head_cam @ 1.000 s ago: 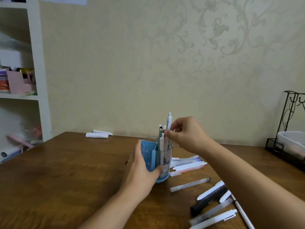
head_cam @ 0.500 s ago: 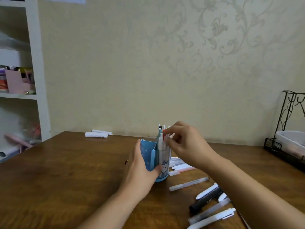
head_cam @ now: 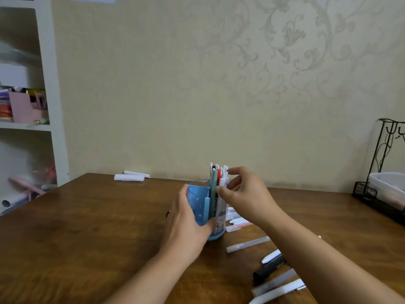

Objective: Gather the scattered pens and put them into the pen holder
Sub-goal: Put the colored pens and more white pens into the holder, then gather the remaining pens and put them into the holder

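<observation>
A blue pen holder (head_cam: pixel 200 200) stands upright in the middle of the wooden table (head_cam: pixel 87 227), with several pens (head_cam: pixel 215 176) sticking out of its top. My left hand (head_cam: pixel 186 229) grips the holder's near left side. My right hand (head_cam: pixel 247 194) hovers at the pen tops, thumb and fingers apart and loosely curved, holding nothing. Loose pens lie to the right: a small group (head_cam: pixel 237 221) behind my right wrist, a clear pen (head_cam: pixel 247 244), a black marker (head_cam: pixel 269 269) and white pens (head_cam: pixel 278 289) near the front edge, partly hidden by my right forearm.
Rolled white paper (head_cam: pixel 129 177) lies at the table's back edge by the wall. A black wire rack (head_cam: pixel 381 194) with a white tray stands at the far right. A white shelf unit (head_cam: pixel 52 106) with clutter is at the left.
My right hand lowered a white pen into the holder and let it go; its fingers have spread apart. My left hand kept its grip on the holder.
</observation>
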